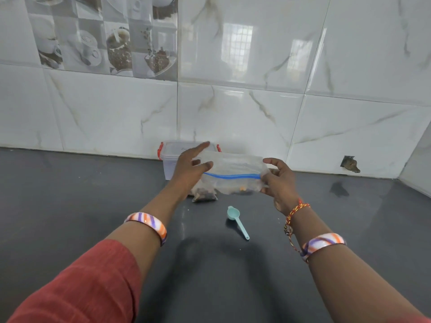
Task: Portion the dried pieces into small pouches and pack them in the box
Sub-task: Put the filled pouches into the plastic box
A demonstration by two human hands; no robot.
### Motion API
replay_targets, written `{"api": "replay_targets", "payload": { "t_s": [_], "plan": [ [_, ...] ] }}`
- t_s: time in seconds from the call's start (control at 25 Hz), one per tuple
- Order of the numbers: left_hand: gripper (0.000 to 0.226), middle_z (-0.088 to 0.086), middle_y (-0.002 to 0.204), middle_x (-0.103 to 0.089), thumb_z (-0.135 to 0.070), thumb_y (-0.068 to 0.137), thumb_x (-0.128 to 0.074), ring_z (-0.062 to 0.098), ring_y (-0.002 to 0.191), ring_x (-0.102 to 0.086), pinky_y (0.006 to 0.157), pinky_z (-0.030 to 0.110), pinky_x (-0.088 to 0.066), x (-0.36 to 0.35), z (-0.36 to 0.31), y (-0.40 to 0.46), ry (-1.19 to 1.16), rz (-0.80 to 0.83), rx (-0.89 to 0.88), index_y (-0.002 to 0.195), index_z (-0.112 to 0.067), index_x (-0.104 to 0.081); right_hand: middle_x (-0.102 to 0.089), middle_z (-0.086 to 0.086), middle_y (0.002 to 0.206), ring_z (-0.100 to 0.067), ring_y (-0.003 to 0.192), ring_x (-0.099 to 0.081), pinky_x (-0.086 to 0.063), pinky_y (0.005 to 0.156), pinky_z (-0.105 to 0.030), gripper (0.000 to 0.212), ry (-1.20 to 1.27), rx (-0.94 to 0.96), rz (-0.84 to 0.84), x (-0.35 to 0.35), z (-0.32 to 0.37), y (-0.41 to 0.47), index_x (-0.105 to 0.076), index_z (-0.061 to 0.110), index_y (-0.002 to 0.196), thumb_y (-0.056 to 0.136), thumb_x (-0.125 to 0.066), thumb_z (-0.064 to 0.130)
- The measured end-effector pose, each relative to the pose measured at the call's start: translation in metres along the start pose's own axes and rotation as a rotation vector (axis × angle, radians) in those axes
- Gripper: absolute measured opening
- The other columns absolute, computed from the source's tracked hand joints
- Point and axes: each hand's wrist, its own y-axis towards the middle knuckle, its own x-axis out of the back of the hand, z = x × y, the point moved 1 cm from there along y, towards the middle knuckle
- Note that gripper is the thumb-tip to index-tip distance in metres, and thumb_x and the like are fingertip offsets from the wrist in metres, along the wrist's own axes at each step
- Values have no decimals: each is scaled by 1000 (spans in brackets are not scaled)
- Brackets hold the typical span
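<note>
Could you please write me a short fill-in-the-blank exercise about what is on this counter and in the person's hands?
1. The zip bag held between both hands has a ____ seal strip.
2. The scoop lying on the counter is pale ____.
3. The clear box by the wall has ____ clips.
4. The right hand grips the bag's ____ end.

Missing words: blue; green; red; right

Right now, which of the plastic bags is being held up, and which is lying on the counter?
The large zip bag with the blue seal strip is held up; the right hand grips its edge. The small pouch of dark dried pieces lies on the counter beneath it.
</note>
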Motion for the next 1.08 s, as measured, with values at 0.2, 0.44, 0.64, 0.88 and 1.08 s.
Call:
{"api": "replay_targets", "payload": {
  "t_s": [0.2, 0.44, 0.64, 0.88, 1.08],
  "plan": [
    [44, 6, 156, -21, -21, 92, -54, 24, 144, -17, 114, 28, -15, -64, 27, 36, 622, 48, -222, 135, -27, -49, -62, -15, 113, -25, 89, -60, -58, 73, -34, 47, -230, -1, -107, 15, -35, 61, -62, 9, 114, 80, -39, -13],
    [51, 7, 160, -7, -23, 100, -35, 24, 148, -5, 120, 38, -7, -115, 62, 53, 880, 432, -47, 149, -29, -21, -39, -15, 144, -30, 136, -35, -35, 110, -43, 47, -901, 98, -71, 25, -68, 80, -51, 17, 131, 85, -51, 7],
    [51, 10, 160, 5, -29, 102, -26, 26, 148, 5, 118, 38, -1, -119, 80, 54, 964, 634, 79, 150, -28, -9, 2, -1, 160, -21, 148, 3, 5, 114, -56, 57, -1378, 135, 435, 16, -81, 74, -12, 29, 149, 97, -20, 52],
    [49, 11, 159, -13, -31, 101, -33, 25, 147, -10, 119, 35, -9, -114, 80, 58, 897, 588, 53, 148, -26, -23, 5, -5, 160, -25, 147, 6, 2, 113, -59, 62, -1387, -8, 536, 14, -83, 77, -8, 27, 150, 96, -20, 55],
    [33, 5, 128, -62, -15, 93, -53, 17, 119, -56, 98, 18, -35, -63, 44, 78, 509, 92, -173, 124, -11, -61, -44, -11, 143, -27, 137, -34, -25, 108, -48, 45, -1158, 253, 251, -22, -47, 85, -48, 17, 130, 98, -29, 42]
  ]
}}
